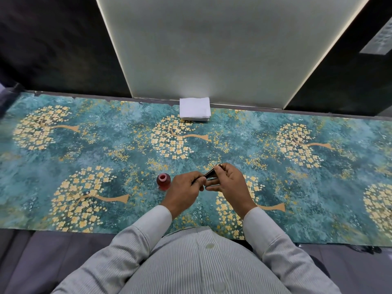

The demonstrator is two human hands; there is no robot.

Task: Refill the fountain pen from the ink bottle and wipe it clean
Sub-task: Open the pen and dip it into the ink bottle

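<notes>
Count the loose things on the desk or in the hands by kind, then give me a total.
Ink bottle: 1
Fountain pen: 1
Stack of white tissues: 1
Total: 3

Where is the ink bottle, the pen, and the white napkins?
ink bottle [163, 181]: head view, on its open red mouth.
fountain pen [210, 173]: head view, on the dark barrel between both hands.
stack of white napkins [194, 108]: head view, on the top sheet.

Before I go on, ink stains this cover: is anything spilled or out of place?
No spill shows. The bottle stands upright and uncapped left of the hands; both hands hold the pen; the tissues sit stacked at the far edge.
</notes>
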